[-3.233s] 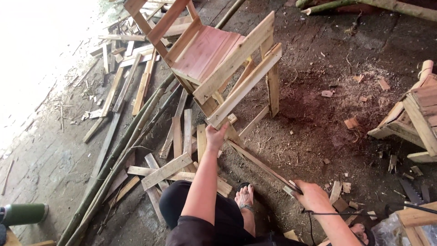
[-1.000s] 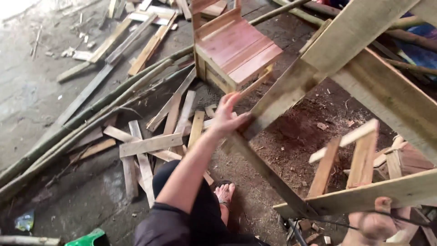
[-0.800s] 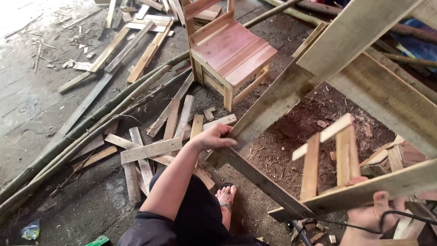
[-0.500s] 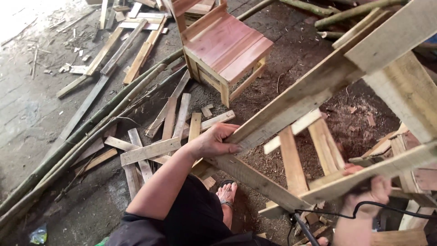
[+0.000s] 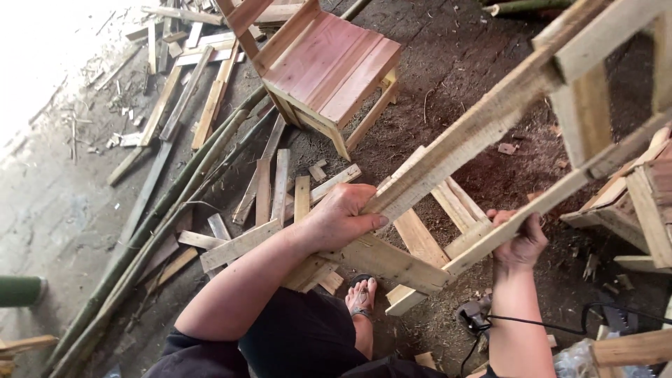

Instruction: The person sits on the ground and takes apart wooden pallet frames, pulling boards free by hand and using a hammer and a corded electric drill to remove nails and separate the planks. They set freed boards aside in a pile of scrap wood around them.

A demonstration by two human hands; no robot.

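A raw wooden chair frame (image 5: 490,126) hangs tilted in front of me, its legs pointing down towards my lap. My left hand (image 5: 343,217) grips the end of one leg. My right hand (image 5: 521,241) is closed round the other leg (image 5: 560,189), lower right. Cross slats (image 5: 420,238) join the two legs between my hands. A finished small wooden chair (image 5: 329,63) with a reddish seat stands on the dirt floor beyond.
Loose planks (image 5: 269,189) and long bamboo poles (image 5: 161,224) litter the floor at left. A power tool (image 5: 476,318) with a black cable lies by my foot (image 5: 360,301). More wooden pieces (image 5: 644,203) sit at right.
The chair frame has swung closer and more upright. My left hand moved from open against the leg to gripping it. My right hand rose onto the other leg.
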